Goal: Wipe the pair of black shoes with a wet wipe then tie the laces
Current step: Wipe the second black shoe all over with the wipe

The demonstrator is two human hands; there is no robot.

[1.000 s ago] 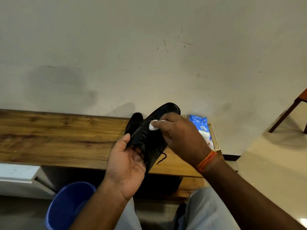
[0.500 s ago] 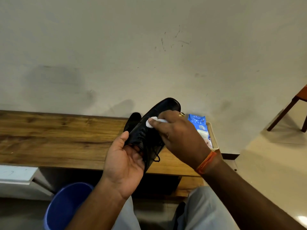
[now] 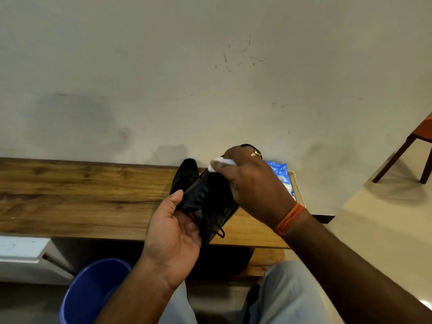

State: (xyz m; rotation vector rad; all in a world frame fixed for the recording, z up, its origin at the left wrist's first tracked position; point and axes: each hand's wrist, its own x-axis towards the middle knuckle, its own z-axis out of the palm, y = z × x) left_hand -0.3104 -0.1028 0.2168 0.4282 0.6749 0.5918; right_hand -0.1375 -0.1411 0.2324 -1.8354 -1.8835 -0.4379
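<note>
Mid-wipe: the left hand point(image 3: 174, 232) gripped the black lace-up shoe point(image 3: 205, 202), the right hand point(image 3: 249, 181) pinched the wet wipe point(image 3: 218, 163) near its toe; the second shoe point(image 3: 185, 175) waited, the laces point(image 3: 218, 228) hung untied.

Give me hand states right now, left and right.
Left hand: closed around the black shoe, holding it up.
Right hand: fingers pinching the wet wipe against the shoe's toe.

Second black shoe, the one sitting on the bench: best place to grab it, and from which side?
Probably the heel collar, from above on the near side. The second shoe rests on the wooden bench with its toe toward the wall, so its opening faces the person. The held shoe and left hand hide its near end, so exact collar position is unclear.
</note>
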